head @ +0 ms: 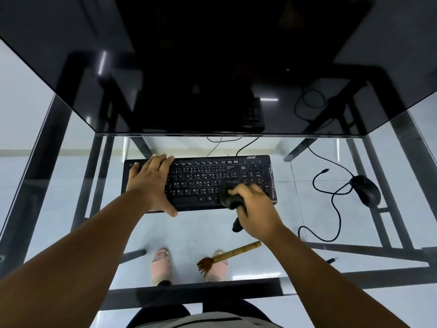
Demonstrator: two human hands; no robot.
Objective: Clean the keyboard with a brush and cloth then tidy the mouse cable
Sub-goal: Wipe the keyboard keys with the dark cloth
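Mid-frame, on a glass desk [307, 209]: black Acer keyboard [198, 183], matte plastic, low flat keys with pale legends. Left hand [151, 183] spread flat over the keyboard's left end, fingers straight, thumb hooked at the near edge; by the look of it, pinning the board so it cannot skid on the slick glass. Right hand [253, 209] curled round a dark cloth [228, 196], bunched into a soft wad and pressed onto the keys near the lower right of the board, one dark tail hanging below the palm. Likely the wiping stage.

Brush [230, 256] set aside in the lower centre of the frame, near the desk's front edge: pale wooden handle, round and ridged, with stiff brown bristles splayed at the left end, untouched by either hand.

Right of frame: black mouse [365, 189], smooth and domed, well apart from the keyboard, with its thin mouse cable [335, 209] sprawling in loose loops over the glass, not yet tidied. Upper frame filled by a glossy black monitor [212, 67].
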